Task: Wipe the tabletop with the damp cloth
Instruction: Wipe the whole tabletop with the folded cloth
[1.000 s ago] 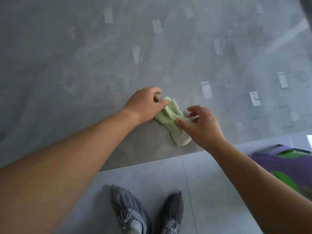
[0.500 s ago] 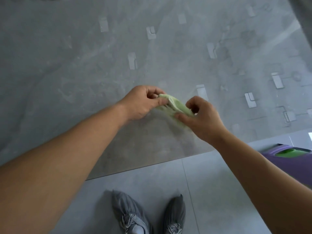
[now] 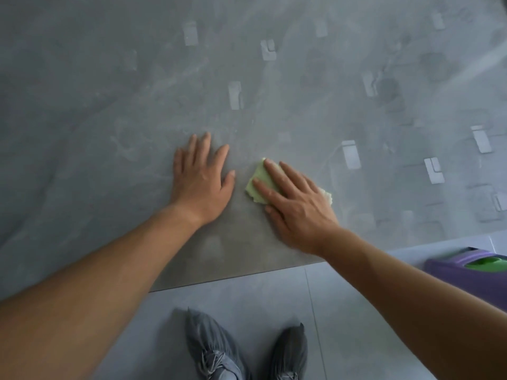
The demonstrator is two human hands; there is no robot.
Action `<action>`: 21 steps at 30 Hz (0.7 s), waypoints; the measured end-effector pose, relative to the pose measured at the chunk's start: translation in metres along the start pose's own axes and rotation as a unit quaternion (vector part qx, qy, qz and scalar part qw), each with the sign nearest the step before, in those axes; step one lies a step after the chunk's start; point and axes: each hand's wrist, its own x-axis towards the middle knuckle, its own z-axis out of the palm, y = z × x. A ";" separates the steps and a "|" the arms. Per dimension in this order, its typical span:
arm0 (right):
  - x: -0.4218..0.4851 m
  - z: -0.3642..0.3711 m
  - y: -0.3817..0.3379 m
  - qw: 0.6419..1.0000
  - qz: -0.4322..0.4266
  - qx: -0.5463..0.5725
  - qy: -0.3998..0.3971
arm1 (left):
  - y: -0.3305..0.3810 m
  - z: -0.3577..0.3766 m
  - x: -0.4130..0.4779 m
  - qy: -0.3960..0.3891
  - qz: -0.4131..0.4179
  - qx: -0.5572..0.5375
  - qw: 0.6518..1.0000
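A small folded pale green cloth [image 3: 260,185] lies flat on the grey marbled tabletop [image 3: 109,105], near its front edge. My right hand [image 3: 296,207] presses flat on top of the cloth with fingers spread; most of the cloth is hidden under the palm, with its left part and a right corner showing. My left hand [image 3: 201,179] rests flat on the bare tabletop just left of the cloth, fingers apart, holding nothing.
The table's front edge [image 3: 233,275] runs across the lower part of the view, with grey floor tiles and my two grey shoes [image 3: 219,349] below it. A purple bin with a green lid [image 3: 472,272] stands at the right, beside the table.
Both hands were pinching and folding the cloth; now the cloth lies flat under my right palm, and my left hand has let go and moved left onto the table.
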 end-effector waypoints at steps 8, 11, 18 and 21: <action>0.058 -0.001 0.029 0.988 0.148 -0.047 0.021 | -0.034 -0.001 0.021 0.019 -0.009 0.010 1.000; 0.095 -0.008 0.029 0.976 0.216 -0.025 0.022 | -0.041 -0.002 0.027 0.004 -0.010 0.025 1.000; 0.068 0.002 0.009 0.998 -0.023 -0.055 -0.014 | -0.044 -0.012 0.036 0.057 0.004 -0.007 0.998; 0.124 -0.012 0.047 0.988 0.149 -0.035 0.027 | -0.051 -0.015 0.044 0.049 0.001 -0.021 0.999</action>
